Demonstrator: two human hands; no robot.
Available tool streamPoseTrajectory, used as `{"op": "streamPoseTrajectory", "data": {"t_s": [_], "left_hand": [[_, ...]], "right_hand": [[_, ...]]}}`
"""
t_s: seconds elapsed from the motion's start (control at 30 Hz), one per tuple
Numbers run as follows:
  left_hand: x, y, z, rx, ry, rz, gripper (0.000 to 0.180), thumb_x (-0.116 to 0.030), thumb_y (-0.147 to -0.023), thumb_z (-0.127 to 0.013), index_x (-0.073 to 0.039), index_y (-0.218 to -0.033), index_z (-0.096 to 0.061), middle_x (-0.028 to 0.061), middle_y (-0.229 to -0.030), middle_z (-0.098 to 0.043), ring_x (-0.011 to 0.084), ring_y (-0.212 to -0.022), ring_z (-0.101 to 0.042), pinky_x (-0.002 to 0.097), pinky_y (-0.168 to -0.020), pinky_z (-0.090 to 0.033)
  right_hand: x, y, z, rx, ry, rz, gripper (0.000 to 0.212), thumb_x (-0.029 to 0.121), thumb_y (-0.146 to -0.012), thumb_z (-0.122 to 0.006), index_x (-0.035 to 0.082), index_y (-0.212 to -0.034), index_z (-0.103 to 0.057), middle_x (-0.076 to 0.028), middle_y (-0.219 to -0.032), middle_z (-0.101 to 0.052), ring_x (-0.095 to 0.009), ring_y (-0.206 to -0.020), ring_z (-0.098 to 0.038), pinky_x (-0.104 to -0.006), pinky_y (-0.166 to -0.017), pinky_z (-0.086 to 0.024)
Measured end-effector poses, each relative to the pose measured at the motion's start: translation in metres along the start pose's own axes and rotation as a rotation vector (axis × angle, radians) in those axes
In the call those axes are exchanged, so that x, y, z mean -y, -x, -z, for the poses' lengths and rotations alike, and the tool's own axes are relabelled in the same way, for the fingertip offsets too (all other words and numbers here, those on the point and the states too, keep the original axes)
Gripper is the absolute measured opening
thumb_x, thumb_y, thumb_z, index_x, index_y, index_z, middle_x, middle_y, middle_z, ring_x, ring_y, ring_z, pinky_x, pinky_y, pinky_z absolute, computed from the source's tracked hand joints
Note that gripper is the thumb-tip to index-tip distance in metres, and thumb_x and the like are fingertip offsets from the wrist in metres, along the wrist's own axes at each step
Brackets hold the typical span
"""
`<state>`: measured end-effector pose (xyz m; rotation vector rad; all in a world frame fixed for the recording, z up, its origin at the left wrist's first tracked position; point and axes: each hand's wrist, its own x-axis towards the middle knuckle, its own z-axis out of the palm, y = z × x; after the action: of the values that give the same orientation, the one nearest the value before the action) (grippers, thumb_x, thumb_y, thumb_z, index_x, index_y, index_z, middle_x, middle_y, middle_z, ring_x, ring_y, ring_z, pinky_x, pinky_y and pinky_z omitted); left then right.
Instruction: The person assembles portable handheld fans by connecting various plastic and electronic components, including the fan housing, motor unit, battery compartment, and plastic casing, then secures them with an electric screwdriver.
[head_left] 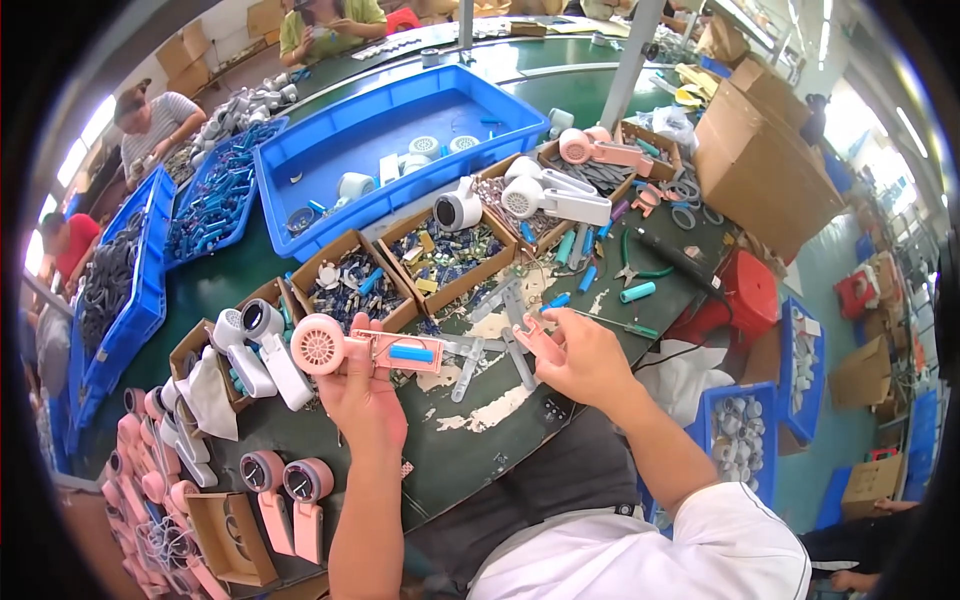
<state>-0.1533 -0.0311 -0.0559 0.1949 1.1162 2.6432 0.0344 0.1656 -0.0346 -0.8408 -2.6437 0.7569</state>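
My left hand point(362, 405) is closed around a pink handheld fan point(319, 346), its round grille on the left. The fan's handle lies open, showing a blue cylindrical battery point(411, 353) inside. To the right, my right hand point(592, 362) pinches a small pink plastic piece point(538, 342), apart from the fan. Grey and clear plastic strips point(517, 350) lie on the worktable between the hands. Just beyond my right hand are a green-handled screwdriver point(640, 329) and a loose blue battery point(556, 301).
Cardboard trays of small circuit parts point(445, 262) stand ahead, with a large blue bin point(300, 245) behind. White fans point(283, 365) and pink fans point(305, 482) lie left. Green-handled pliers point(648, 272), a red stool point(748, 295) and a cardboard box point(765, 165) are right. Other people work across the table.
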Motion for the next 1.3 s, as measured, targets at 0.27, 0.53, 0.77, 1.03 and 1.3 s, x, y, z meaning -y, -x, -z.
{"op": "streamPoseTrajectory", "data": {"t_s": [0.27,0.53,0.77,1.03,1.3], "left_hand": [[-0.002,0.002,-0.002,0.081,-0.009,0.085,0.046,-0.005,-0.098,-0.066,-0.004,-0.139,-0.046,0.0209,-0.135,-0.060,0.0299,-0.119,-0.064,0.0428,-0.096,-0.059],[-0.001,0.010,-0.008,0.143,-0.096,0.155,0.045,-0.006,-0.100,-0.063,-0.002,-0.141,-0.044,0.0209,-0.136,-0.060,0.0313,-0.122,-0.063,0.0416,-0.099,-0.057],[0.009,0.014,-0.010,0.088,0.008,0.197,0.047,0.000,-0.099,-0.062,-0.004,-0.142,-0.042,0.0224,-0.136,-0.059,0.0324,-0.120,-0.064,0.0439,-0.098,-0.057],[0.006,0.014,-0.009,0.025,0.074,0.305,0.043,-0.004,-0.101,-0.057,-0.006,-0.142,-0.042,0.0229,-0.138,-0.058,0.0329,-0.123,-0.062,0.0468,-0.101,-0.055],[0.002,0.019,-0.010,0.001,0.178,0.308,0.043,-0.001,-0.101,-0.055,-0.005,-0.142,-0.042,0.0222,-0.135,-0.060,0.0327,-0.124,-0.061,0.0474,-0.102,-0.055]], "right_hand": [[0.009,-0.001,0.023,0.578,-1.647,-0.293,0.059,0.018,-0.096,-0.058,0.010,-0.151,-0.039,-0.012,-0.110,-0.066,-0.020,-0.093,-0.070,-0.0371,-0.074,-0.061],[0.017,-0.003,-0.003,0.324,-1.433,-0.261,0.056,0.018,-0.099,-0.065,0.005,-0.149,-0.042,-0.009,-0.111,-0.064,-0.016,-0.086,-0.067,-0.0326,-0.073,-0.057],[0.054,0.009,-0.011,0.238,-1.053,-0.001,0.065,0.009,-0.085,-0.079,0.004,-0.140,-0.046,-0.009,-0.108,-0.068,-0.010,-0.091,-0.064,-0.0241,-0.077,-0.053],[0.098,0.009,-0.062,-0.258,-0.391,0.488,0.040,0.004,-0.070,-0.077,0.003,-0.108,-0.064,-0.013,-0.095,-0.065,-0.033,-0.077,-0.069,-0.0409,-0.066,-0.058],[0.104,-0.004,-0.066,-0.407,-0.201,0.579,0.045,0.009,-0.071,-0.075,0.006,-0.115,-0.067,-0.008,-0.099,-0.061,-0.026,-0.080,-0.065,-0.0385,-0.066,-0.051]]}}
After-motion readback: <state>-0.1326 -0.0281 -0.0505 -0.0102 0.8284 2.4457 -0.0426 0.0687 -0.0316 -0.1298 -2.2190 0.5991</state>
